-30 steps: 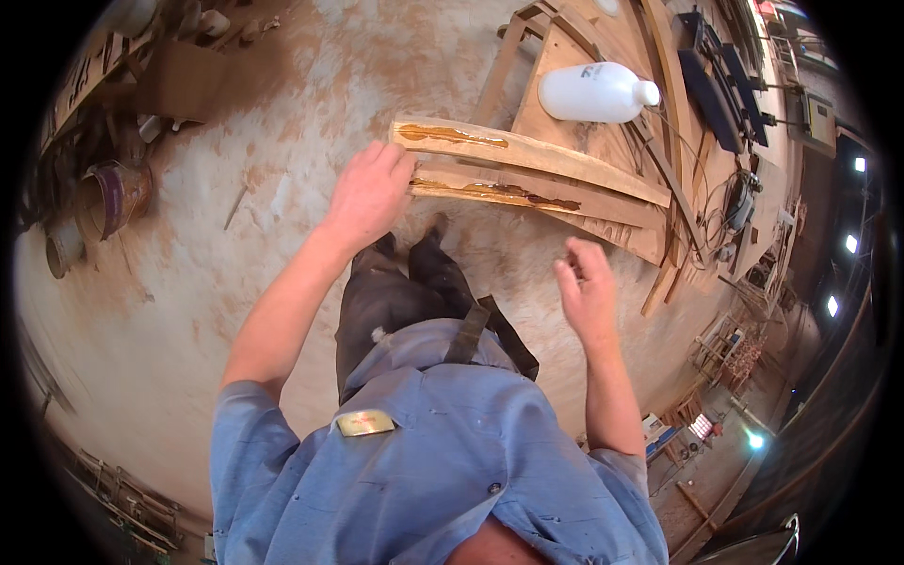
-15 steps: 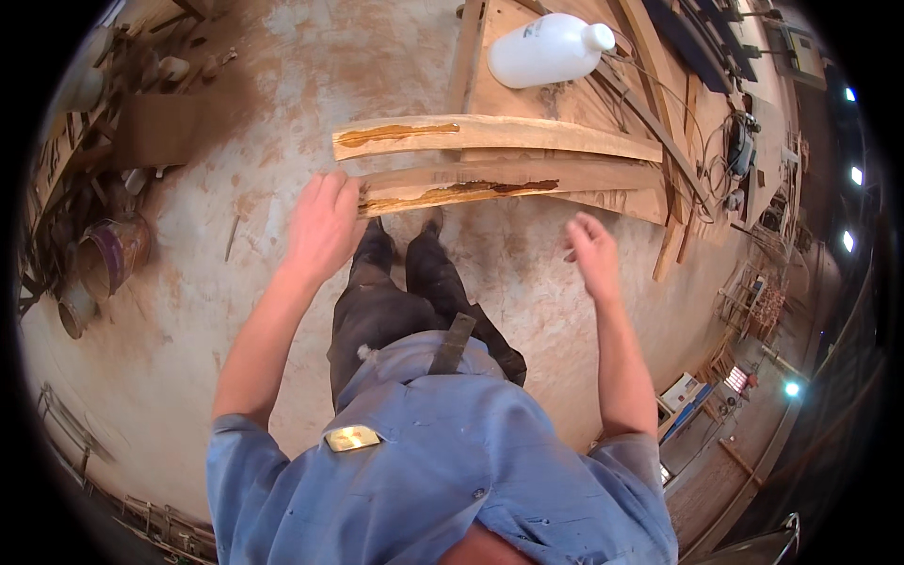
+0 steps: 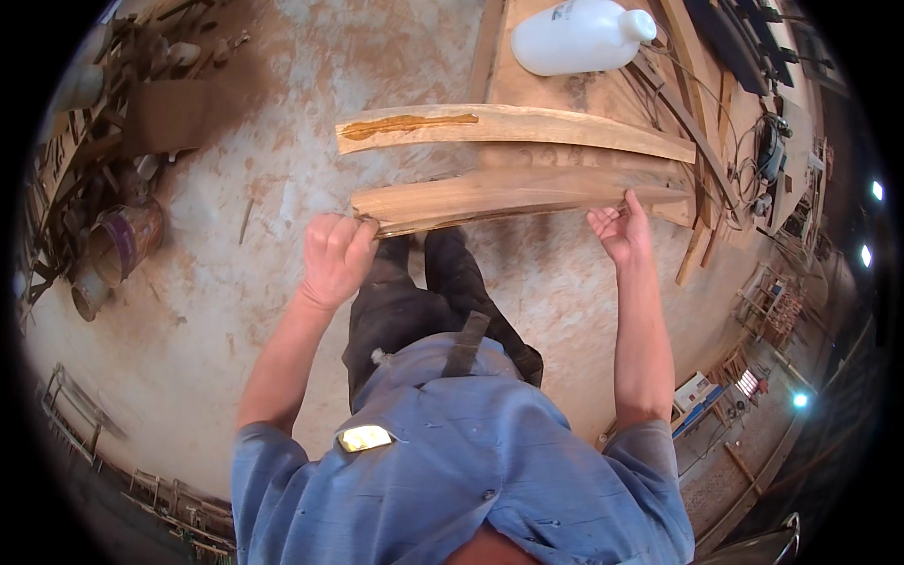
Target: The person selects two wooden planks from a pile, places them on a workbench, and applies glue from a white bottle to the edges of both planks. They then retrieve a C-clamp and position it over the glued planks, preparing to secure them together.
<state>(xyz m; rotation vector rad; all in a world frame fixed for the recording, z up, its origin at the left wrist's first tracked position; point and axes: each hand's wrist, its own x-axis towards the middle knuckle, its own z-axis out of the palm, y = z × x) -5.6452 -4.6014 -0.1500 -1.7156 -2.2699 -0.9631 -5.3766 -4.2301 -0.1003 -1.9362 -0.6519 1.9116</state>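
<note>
A wooden board lies crosswise in front of me, its narrow, dark edge turned toward my body. My left hand is closed around its left end. At the right part of the same board is my right hand, palm up, fingers curled by the near edge and thumb against the wood. Just beyond lies a second, curved board, with a brown, resin-like streak near its left end. The two boards are apart, and the second one is touched by neither hand.
A white plastic bottle lies on its side on a wooden worktop. Wood strips, cables and a power tool are at the right. Buckets and scrap wood stand at the left on the dusty floor.
The near board has been rolled, so its streaked face no longer shows and plain wood is on top. My right hand has come up to its right part. The view has shifted slightly.
</note>
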